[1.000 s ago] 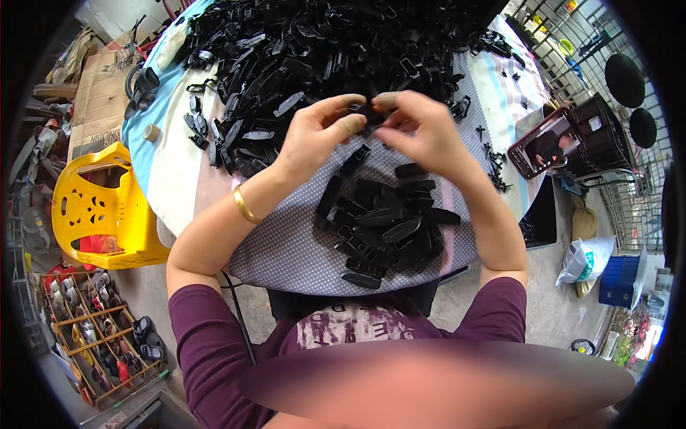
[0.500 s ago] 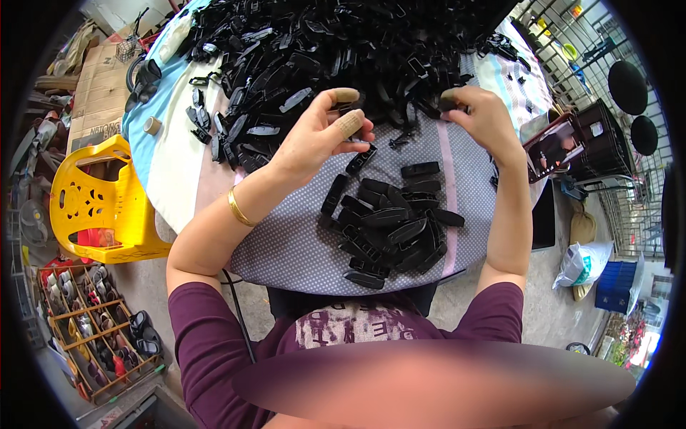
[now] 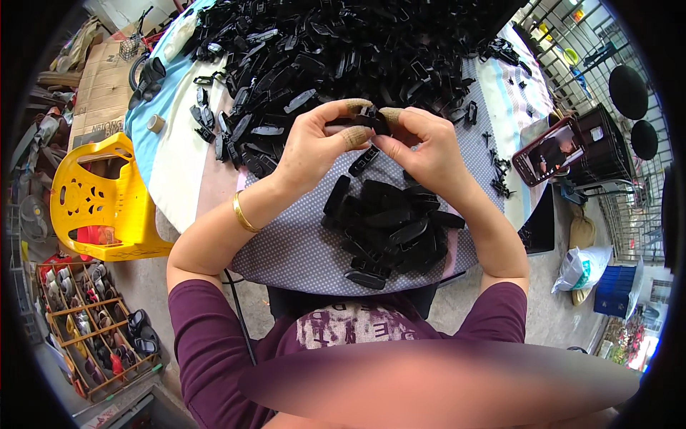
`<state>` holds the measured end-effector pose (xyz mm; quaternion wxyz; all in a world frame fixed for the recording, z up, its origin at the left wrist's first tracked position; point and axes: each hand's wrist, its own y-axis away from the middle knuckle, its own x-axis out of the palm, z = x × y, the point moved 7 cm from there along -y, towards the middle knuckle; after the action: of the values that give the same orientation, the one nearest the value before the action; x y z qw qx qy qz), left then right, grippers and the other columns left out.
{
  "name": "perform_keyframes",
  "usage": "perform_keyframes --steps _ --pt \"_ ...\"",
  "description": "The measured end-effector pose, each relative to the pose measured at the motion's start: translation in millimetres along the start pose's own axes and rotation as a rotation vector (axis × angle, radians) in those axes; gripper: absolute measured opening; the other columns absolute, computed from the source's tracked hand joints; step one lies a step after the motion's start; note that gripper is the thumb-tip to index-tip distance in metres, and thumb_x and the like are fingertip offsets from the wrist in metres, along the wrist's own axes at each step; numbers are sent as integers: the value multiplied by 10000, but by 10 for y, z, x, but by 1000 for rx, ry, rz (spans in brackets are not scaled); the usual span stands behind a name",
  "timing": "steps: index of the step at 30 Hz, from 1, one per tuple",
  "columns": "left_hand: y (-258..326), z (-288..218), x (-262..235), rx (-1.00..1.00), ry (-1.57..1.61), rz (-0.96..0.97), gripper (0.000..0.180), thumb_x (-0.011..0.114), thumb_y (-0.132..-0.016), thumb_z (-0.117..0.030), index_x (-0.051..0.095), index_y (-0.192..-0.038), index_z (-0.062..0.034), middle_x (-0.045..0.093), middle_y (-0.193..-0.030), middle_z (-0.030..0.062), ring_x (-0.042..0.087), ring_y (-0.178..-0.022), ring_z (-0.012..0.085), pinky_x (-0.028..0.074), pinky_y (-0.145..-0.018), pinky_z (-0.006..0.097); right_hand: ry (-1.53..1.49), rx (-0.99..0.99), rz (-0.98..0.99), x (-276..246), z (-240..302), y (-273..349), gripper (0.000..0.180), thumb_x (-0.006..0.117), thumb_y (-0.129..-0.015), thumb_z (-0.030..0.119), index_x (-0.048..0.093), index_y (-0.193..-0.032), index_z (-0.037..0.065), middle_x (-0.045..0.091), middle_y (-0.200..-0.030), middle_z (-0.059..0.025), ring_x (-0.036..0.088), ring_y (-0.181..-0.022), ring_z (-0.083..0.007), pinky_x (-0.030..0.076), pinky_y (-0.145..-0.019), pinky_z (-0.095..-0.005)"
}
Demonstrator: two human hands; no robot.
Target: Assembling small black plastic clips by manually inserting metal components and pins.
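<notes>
Over the table's middle, my left hand (image 3: 314,143) and my right hand (image 3: 421,146) meet, fingers closed on one small black plastic part (image 3: 371,120) between them. Fingertips cover most of that part, so its exact kind cannot be made out. Tan tape wraps several of my fingertips. Just below my hands a single black part (image 3: 364,161) lies on the cloth. Nearer to me sits a small heap of black elongated plastic parts (image 3: 389,222). Beyond my hands spreads a large pile of similar black plastic parts (image 3: 307,50).
A patterned cloth (image 3: 286,236) covers the round table. At its left edge stand a tape roll (image 3: 155,123) and a yellow plastic chair (image 3: 107,200). On the right are a propped phone (image 3: 550,151), a black crate (image 3: 604,143) and tiny black pieces (image 3: 500,175). A shoe rack (image 3: 100,329) stands lower left.
My right hand has moved left from the pile's right side to meet my left hand. Both now grip the black part together. My left hand stays nearly in place.
</notes>
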<state>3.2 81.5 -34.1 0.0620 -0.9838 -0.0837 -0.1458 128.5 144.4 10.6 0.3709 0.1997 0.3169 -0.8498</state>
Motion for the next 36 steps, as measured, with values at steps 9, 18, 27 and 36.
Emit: perform_keyframes --steps 9,18,27,36 --pt "15 -62 -26 30 -93 -5 354 646 -818 -17 576 -1161 27 651 -1002 75 605 -911 119 495 -828 242 106 -108 -43 -19 119 22 254 719 -723 59 649 -955 -16 573 -738 -58 551 -605 -112 447 -532 -230" --pt "52 -93 32 80 -63 -72 329 600 -860 -25 550 -1176 53 627 -1059 87 585 -945 112 473 -862 231 335 -182 -156 29 169 18 314 745 -713 171 626 -960 18 598 -792 -75 576 -672 -167 473 -589 -290" --pt "34 -230 84 223 -157 144 222 601 -854 -31 630 -1066 29 645 -940 56 590 -902 111 472 -833 233 124 -140 -28 129 63 80 270 732 -741 185 651 -934 15 586 -656 -94 549 -559 -167 411 -510 -278" --pt "44 -219 256 345 -1022 200 308 638 -793 -60 603 -1096 -17 638 -953 149 628 -855 268 503 -767 298 553 129 170 -728 -692 -31 347 687 -712 133 631 -1043 42 645 -930 -135 617 -767 -245 493 -718 -326"
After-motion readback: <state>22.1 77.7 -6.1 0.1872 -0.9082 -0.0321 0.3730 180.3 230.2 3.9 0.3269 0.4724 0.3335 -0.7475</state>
